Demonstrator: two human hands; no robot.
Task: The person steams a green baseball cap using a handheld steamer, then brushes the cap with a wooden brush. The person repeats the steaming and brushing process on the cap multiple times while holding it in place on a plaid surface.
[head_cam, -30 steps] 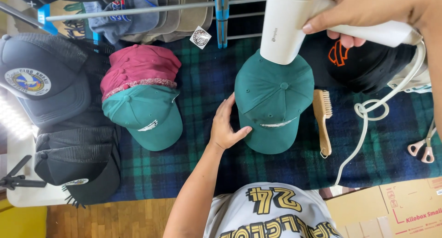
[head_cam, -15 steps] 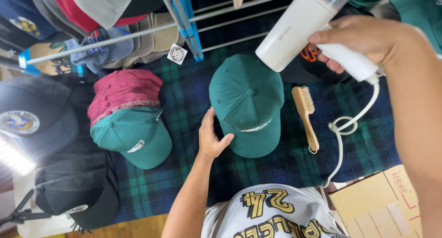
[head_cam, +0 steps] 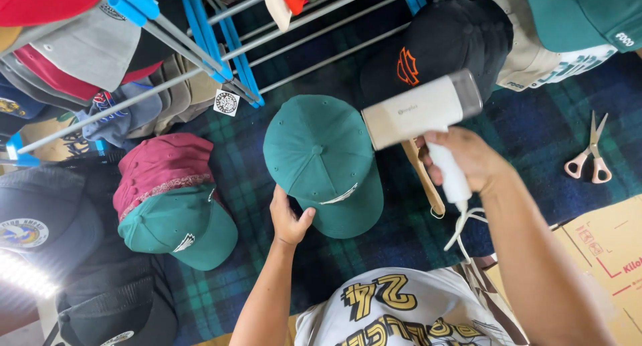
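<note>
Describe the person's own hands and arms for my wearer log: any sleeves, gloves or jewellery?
Both hands are bare: the left hand and right hand show no gloves, rings or watch. Both forearms are uncovered, with no sleeves in view. The white printed jersey appears below.

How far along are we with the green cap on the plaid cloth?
Done: the green cap lies flat on the plaid cloth. In hand: the left hand pins its edge near the brim, and the right hand holds the white handheld appliance beside the crown, nozzle toward it. Left: the wooden brush lies unused; any effect on the fabric can't be seen.
</note>
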